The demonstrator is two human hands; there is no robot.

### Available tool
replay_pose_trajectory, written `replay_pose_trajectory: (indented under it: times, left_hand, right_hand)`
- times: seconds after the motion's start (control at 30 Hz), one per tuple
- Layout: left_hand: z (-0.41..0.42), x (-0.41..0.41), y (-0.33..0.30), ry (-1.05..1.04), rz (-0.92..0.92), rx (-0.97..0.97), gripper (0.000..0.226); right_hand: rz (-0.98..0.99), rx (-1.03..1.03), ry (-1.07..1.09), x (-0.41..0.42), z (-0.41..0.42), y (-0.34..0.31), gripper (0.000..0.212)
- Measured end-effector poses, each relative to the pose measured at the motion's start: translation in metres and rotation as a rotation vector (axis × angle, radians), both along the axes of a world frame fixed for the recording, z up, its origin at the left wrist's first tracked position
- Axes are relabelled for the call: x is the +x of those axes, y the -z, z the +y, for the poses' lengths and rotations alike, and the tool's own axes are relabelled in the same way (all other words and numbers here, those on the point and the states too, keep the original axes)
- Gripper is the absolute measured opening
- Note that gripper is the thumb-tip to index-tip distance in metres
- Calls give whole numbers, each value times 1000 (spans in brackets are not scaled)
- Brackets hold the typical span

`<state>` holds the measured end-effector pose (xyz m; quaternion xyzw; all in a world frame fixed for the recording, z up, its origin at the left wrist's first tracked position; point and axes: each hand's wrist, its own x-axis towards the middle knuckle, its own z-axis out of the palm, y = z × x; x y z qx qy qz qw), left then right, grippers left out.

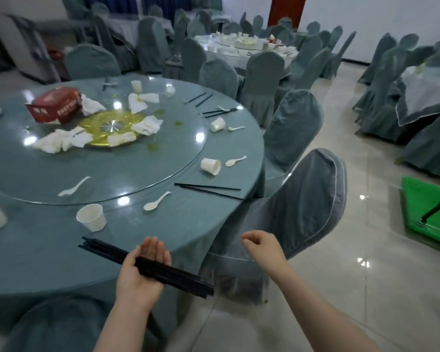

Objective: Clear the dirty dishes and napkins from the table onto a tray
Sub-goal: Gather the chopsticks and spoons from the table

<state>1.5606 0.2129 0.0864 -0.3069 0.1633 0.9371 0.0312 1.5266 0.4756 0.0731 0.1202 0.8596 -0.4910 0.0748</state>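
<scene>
While left hand [144,269] cradles black chopsticks [148,265], right hand [261,246] hovers empty.

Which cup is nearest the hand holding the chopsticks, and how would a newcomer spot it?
Start at the big round teal table and follow its near edge. The paper cup stands just outside the glass turntable, beyond the left hand. Unlike the tipped cups farther right, it stands upright.

My left hand [142,268] lay palm up at the near edge of the round table [48,250], a bundle of black chopsticks [148,266] across it, fingers straight. My right hand [262,246] hung loosely curled beyond that edge, holding nothing. A paper cup [91,217] stood on the table, just past the bundle.
</scene>
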Motion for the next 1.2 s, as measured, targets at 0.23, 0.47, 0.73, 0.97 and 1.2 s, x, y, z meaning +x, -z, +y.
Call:
replay_pose_trajectory:
  times: [0.23, 0.47, 0.73, 0.97, 1.2]
  left_hand:
    - [-1, -95, 10, 32, 39, -28, 40]
    - [-8, -190, 10, 88, 51, -41, 39]
    - [-15, -231, 13, -65, -51, -58, 20]
    - [-11, -230, 18, -147, -121, -90, 29]
    - [-8, -221, 24, -205, -166, -118, 28]
  right_hand:
    - [-33, 103, -125, -112, 1, 28, 25]
    - [-60, 384, -193, -201, 2, 59, 36]
    - [-45, 623, -348, -266, 5, 77, 54]
    - [-8, 703, -498, -286, 9, 92, 18]
    - [-65, 763, -641, -294, 13, 96, 23]
